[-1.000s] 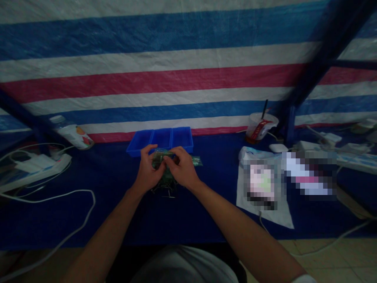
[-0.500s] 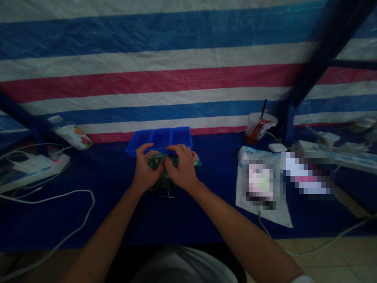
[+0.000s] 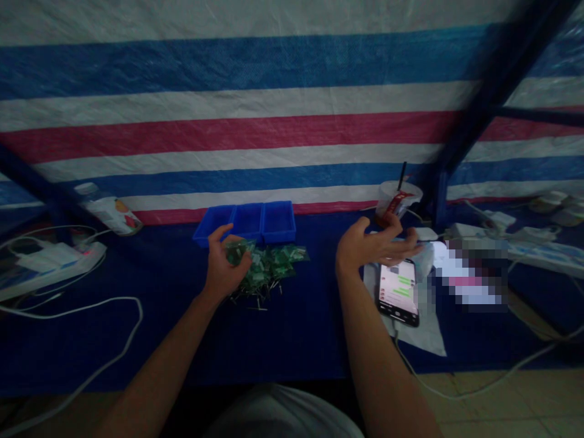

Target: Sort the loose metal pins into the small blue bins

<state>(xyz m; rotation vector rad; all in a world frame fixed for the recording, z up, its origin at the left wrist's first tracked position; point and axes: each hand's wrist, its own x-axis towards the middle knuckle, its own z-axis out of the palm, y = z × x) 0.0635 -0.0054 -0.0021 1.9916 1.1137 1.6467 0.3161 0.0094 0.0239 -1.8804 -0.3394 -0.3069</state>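
Note:
On the dark blue table lies a pile of green, see-through plastic pieces (image 3: 269,264) mixed with thin metal pins (image 3: 258,301). My left hand (image 3: 223,264) is at the pile's left side, its thumb and fingers curled round a green plastic piece (image 3: 239,248). Away to the right, my right hand (image 3: 371,243) is open with fingers stretched out and holds nothing visible. It hovers over the top end of a lit phone (image 3: 398,289), which rests on a white plastic bag (image 3: 429,331). Behind the pile stands a blue three-section tray (image 3: 198,234).
A cup with a black straw (image 3: 387,198) stands behind my right hand. Power strips (image 3: 86,261) with chargers and white cables (image 3: 137,316) lie at both sides. A bottle (image 3: 112,210) leans at the back left, before a striped sheet (image 3: 274,134).
My right hand has left the pile and moved right, over the phone, its fingers now spread. The pile is more exposed. My left hand has stayed at the pile.

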